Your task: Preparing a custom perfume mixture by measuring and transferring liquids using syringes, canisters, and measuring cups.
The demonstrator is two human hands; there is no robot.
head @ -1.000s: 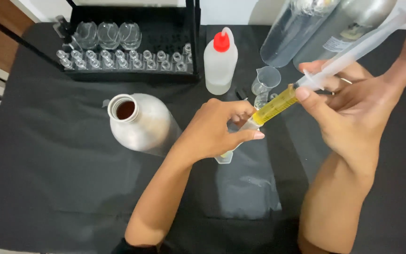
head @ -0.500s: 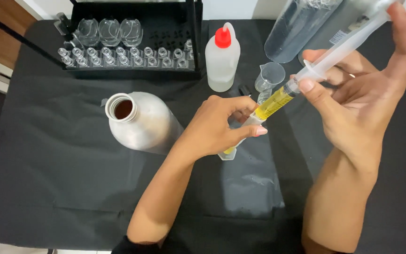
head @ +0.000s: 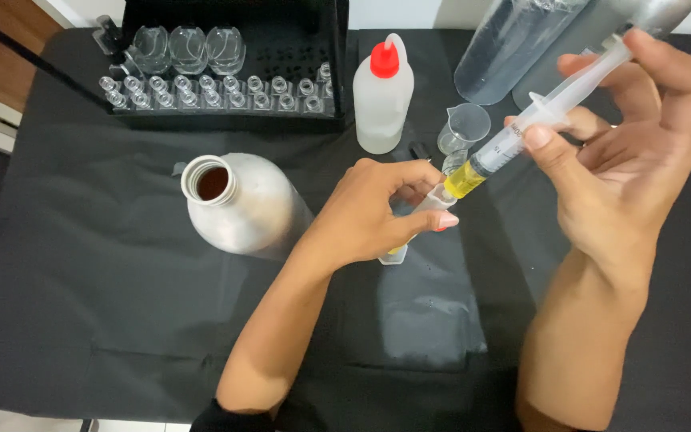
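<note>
- Syringe (head: 521, 136), a clear plastic barrel with yellow liquid in its lower end, slants across the upper right of the frame, plunger end highest and tip pointing down toward the centre.
- Right hand (head: 625, 160), at the right of the frame, grips the syringe: fingers curl around the barrel and the thumb sits on the top of the plunger.
- Left hand (head: 377, 212), at the centre of the frame, is closed around a small clear plastic vial (head: 421, 220), pinching it between thumb and fingers; a little yellow shows at the vial's lower end.
- Syringe tip meets the mouth of the small vial just above the left thumb.
- Round silver metal bottle (head: 241, 204) with an open neck stands at centre left on the table, just beside the left hand.
- White plastic squeeze bottle with a red nozzle cap (head: 383, 96) stands at upper centre.
- Small clear measuring cup (head: 464, 126) sits just right of the squeeze bottle, behind the syringe tip.
- Black rack (head: 233, 72) at upper left holds rows of small clear glass vials, with three larger clear containers behind them.
- Large clear bottle (head: 513, 44) leans in at the upper right.
- Black cloth covers the table (head: 81, 280); a flat clear plastic bag (head: 429, 308) lies on it at lower centre.
</note>
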